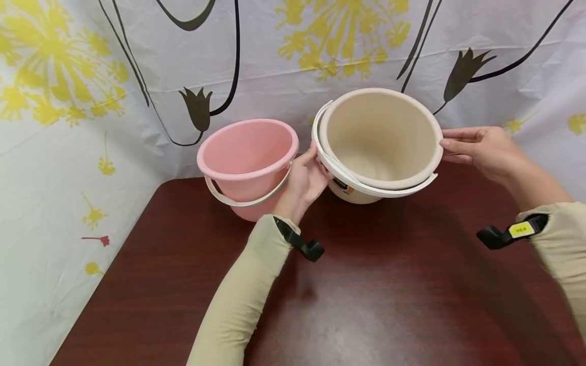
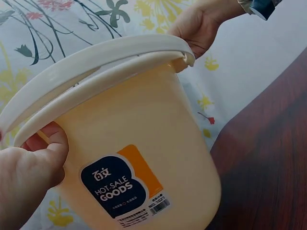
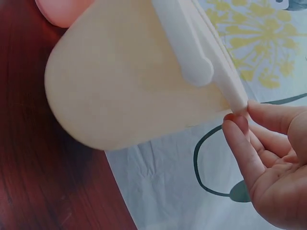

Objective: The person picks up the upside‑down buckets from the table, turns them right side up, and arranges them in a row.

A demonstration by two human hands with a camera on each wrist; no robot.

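Note:
Both hands hold a cream bucket (image 1: 352,195) by its rim, at opposite sides. Its mouth tilts toward the head camera, and its white handle (image 1: 389,192) hangs down along the near side of the rim. My left hand (image 1: 305,179) grips the left rim; in the left wrist view its fingers (image 2: 56,143) curl under the edge, above a dark blue and orange label (image 2: 120,184). At the right rim my right hand (image 3: 273,158) pinches the edge between thumb and fingers. A pink bucket (image 1: 247,175) with a white handle stands left of the left hand.
A dark red-brown wooden table (image 1: 348,305) spreads below the buckets. Behind and to the left hangs a white curtain (image 1: 151,76) printed with yellow and dark flowers, close to the table's back edge.

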